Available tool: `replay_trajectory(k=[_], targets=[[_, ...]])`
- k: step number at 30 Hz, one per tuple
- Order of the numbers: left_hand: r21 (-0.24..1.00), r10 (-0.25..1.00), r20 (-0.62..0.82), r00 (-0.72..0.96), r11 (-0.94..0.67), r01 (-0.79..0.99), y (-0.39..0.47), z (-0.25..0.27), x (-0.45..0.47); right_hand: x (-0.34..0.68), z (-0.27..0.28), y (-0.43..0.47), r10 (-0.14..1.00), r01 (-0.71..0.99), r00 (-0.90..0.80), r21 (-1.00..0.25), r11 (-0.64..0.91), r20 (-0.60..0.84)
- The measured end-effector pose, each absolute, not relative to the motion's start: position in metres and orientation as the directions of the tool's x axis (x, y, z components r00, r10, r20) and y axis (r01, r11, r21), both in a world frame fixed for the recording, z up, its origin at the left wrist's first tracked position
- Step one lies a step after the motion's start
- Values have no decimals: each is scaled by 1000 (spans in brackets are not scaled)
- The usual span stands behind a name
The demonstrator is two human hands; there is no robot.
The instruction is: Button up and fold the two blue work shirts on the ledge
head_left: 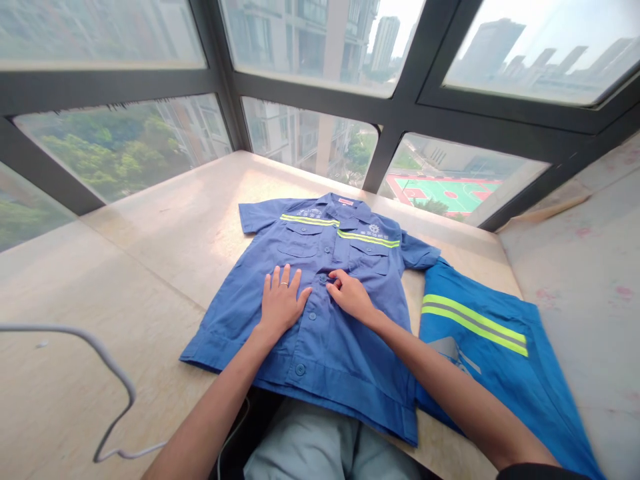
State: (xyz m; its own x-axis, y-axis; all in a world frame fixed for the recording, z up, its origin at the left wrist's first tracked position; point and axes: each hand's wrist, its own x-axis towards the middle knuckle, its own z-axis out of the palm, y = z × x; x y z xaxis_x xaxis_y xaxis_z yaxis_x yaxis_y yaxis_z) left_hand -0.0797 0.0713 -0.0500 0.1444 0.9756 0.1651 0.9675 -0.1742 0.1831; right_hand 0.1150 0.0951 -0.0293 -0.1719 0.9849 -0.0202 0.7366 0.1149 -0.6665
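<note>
A blue short-sleeved work shirt (280, 307) lies front side up on the ledge, collar away from me. Yellow-green stripes cross its chest above two flap pockets. My left hand (283, 301) rests flat on the shirt, left of the button placket, fingers spread and a ring on one finger. Beside the placket, my right hand (351, 295) has its thumb and fingers drawn together at the shirt's front edge, pinching the cloth next to a button (323, 279). More buttons run down the placket, including a lower button (300, 369) near the hem.
Blue folded garment (480, 347) with reflective stripes lies at the right, touching the shirt's sleeve. A grey-white cable (115, 373) curves across the ledge (125, 267) at the left. Framed windows (310, 133) border the far side; a patterned wall (590, 280) stands at the right.
</note>
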Motion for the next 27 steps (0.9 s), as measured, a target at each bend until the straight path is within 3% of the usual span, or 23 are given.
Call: replay_trajectory(k=[5,9,13,18,22,27], targets=[[146,983,145,109,-131,981,74,-49,-85,146,-20,86,974,764,-225,-617,189,20],[136,987,97,130,-142,980,75,-47,-92,195,-14,92,991,872,-64,-476,113,118],[137,987,43,157,-162,977,73,-46,-100,237,-5,106,980,965,100,-259,-53,171],[134,986,-17,168,-164,977,70,-45,-107,252,0,122,987,985,152,-93,-147,53],[135,981,-71,179,-168,976,69,-42,-113,250,-3,136,997,999,30,-14,-32,-76],[125,980,-106,170,-156,980,66,-42,-119,255,-1,150,996,999,-32,17,34,-79]])
